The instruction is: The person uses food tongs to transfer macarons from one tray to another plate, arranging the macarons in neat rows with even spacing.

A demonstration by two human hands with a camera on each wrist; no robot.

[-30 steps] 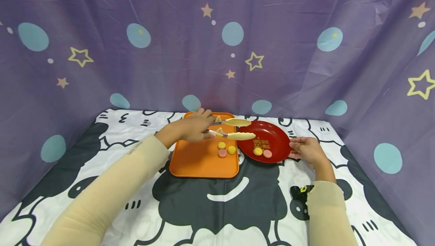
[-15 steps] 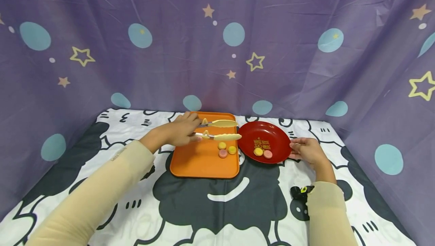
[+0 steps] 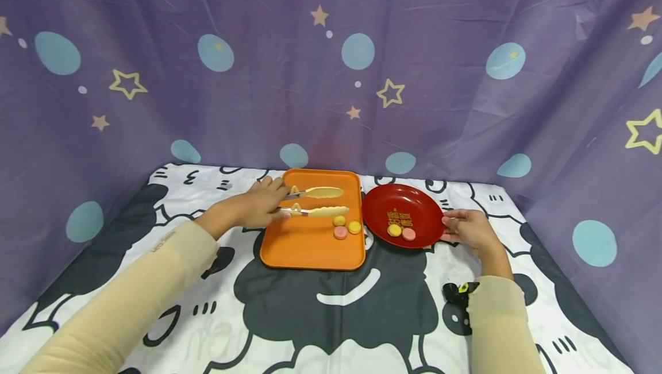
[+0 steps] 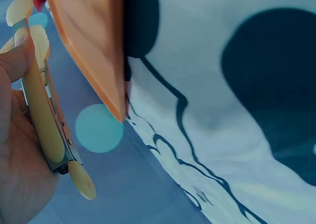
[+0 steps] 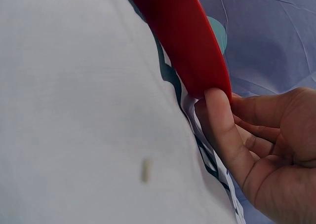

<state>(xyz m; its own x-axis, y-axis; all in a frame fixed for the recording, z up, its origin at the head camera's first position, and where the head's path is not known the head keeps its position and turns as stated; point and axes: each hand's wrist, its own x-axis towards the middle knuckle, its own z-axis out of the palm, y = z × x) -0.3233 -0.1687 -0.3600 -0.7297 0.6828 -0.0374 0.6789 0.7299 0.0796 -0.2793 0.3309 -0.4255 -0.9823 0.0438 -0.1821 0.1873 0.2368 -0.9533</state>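
Note:
My left hand (image 3: 262,204) grips a pair of cream-tipped metal tongs (image 3: 322,211) over the left part of the orange tray (image 3: 305,253). The tips of the tongs stand apart with nothing between them. Two yellow macarons (image 3: 354,227) and a pink macaron (image 3: 340,232) sit at the tray's right side. Beside the tray, a red plate (image 3: 377,207) with gold characters bears a yellow macaron (image 3: 394,230) and a pink macaron (image 3: 408,234). The right hand (image 3: 469,229) pinches the plate's right rim; the right wrist view shows a finger and thumb on that red rim (image 5: 197,41).
A black-and-white cartoon cloth (image 3: 341,322) covers the table. Behind it hangs a purple curtain (image 3: 289,104) with stars and blue ovals. A small black object (image 3: 455,292) with a yellow mark shows at the right sleeve.
My left hand has drawn the open tongs leftward, away from the plate and back over the tray. The right hand keeps its hold on the rim, and the macarons stay put.

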